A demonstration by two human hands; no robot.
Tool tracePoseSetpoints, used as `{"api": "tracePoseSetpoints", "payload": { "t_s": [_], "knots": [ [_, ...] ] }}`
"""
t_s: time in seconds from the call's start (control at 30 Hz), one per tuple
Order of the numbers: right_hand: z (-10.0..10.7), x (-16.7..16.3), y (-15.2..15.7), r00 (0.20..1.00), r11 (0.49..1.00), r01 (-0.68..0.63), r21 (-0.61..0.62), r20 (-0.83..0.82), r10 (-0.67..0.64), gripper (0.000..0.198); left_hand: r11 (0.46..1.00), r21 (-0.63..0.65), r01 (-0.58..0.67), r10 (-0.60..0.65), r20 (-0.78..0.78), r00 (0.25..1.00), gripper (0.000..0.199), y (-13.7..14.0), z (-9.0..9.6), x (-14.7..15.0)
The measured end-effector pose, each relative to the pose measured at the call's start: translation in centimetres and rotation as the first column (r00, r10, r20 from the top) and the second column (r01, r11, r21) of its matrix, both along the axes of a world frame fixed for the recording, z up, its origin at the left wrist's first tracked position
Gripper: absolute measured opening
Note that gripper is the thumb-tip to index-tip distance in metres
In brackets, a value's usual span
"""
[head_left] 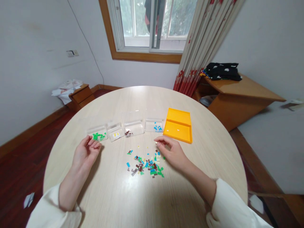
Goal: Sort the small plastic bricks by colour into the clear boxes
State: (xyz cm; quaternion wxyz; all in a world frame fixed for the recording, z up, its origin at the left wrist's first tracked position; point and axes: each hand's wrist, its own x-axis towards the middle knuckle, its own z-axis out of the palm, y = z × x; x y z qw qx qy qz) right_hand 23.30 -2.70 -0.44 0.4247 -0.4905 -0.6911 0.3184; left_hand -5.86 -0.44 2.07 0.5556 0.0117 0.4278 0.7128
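Thumb and fingertips of my right hand (171, 152) pinch a tiny pale brick (156, 143) just above the table. Below it lies a loose pile of small building bricks (148, 165) in brown, blue, green and pale yellow. My left hand (87, 152) is turned palm up with its fingers curled, at the front of the clear box of green bricks (98, 136); whatever it may hold is hidden. Beside that box stand a clear box with yellow bricks (116, 135), one with brown bricks (128, 133) and one with blue bricks (158, 127).
An open orange case (179, 121), with a couple of white bits in it, lies right of the boxes. The round table (118, 202) has its far edge toward the window. A wooden cabinet (244, 88) with dark cloth (223, 71) stands at the right.
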Motion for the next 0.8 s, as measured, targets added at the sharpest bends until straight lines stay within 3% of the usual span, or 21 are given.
{"api": "tracePoseSetpoints", "payload": {
  "t_s": [0.17, 0.33, 0.57, 0.8],
  "knots": [
    [1.2, 1.7, 0.8, 0.992, 0.974, 0.117, 0.194, 0.024, -0.124, 0.015, 0.999, 0.024, 0.025, -0.024, -0.035, 0.999, 0.033, 0.0, -0.3, -0.3],
    [1.5, 4.4, 2.0, 0.931, 0.875, 0.341, 0.343, 0.005, -0.364, 0.012, 0.997, 0.05, 0.057, -0.055, -0.031, 0.998, 0.031, 0.0, -0.7, -0.6],
    [0.8, 6.3, 2.9, 0.844, 0.774, 0.513, 0.371, -0.051, -0.534, 0.021, 0.997, 0.026, 0.067, -0.066, -0.039, 0.997, 0.032, 0.0, -0.4, -0.2],
    [1.0, 6.1, 2.7, 0.838, 0.768, 0.521, 0.374, -0.05, -0.544, 0.019, 0.998, 0.024, 0.064, -0.063, -0.053, 0.997, 0.031, 0.0, -0.5, -0.3]
  ]
}}
